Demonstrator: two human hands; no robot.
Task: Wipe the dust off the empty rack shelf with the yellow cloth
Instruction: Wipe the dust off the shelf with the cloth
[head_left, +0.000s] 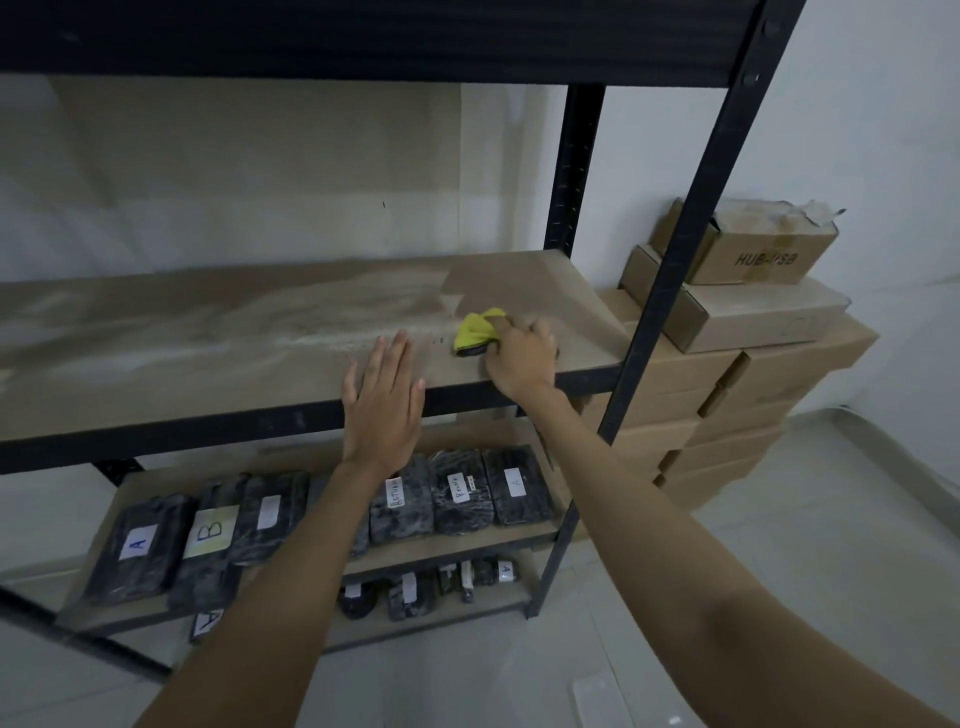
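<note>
Gripping bunched yellow cloth (477, 331), right hand (521, 357); left hand (383, 396) flat on dusty shelf (208, 338).

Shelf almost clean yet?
Not yet. The right end of the shelf looks darker and wiped. The right hand grips the yellow cloth at that patch's edge; the left hand lies flat nearby. Pale dust covers everything leftward.

two bare forearms, left hand (383, 397), right hand (521, 355), no sleeves
</note>
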